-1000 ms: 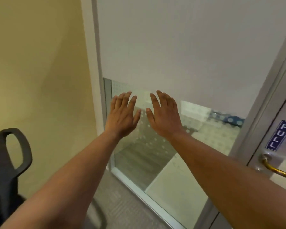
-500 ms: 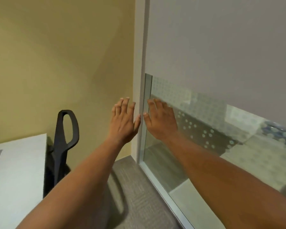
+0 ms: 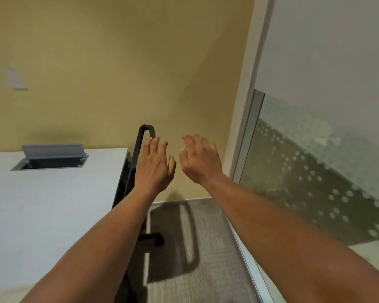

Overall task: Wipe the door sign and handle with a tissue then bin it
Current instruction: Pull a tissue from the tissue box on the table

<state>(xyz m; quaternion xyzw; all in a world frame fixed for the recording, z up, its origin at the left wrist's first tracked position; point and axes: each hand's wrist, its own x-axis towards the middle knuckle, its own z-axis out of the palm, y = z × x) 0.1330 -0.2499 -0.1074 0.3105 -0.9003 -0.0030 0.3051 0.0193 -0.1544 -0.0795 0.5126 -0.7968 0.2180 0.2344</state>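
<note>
Before the yellow wall (image 3: 118, 73), left hand (image 3: 153, 169) and right hand (image 3: 200, 161) hover empty, fingers loosely spread.

Head camera – looks forward and down, near wall corner

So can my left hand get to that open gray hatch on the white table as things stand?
Probably yes. The left hand is empty and open, the gray hatch sits to its left, and the white table between them is bare; only the black chair stands nearby.
</note>
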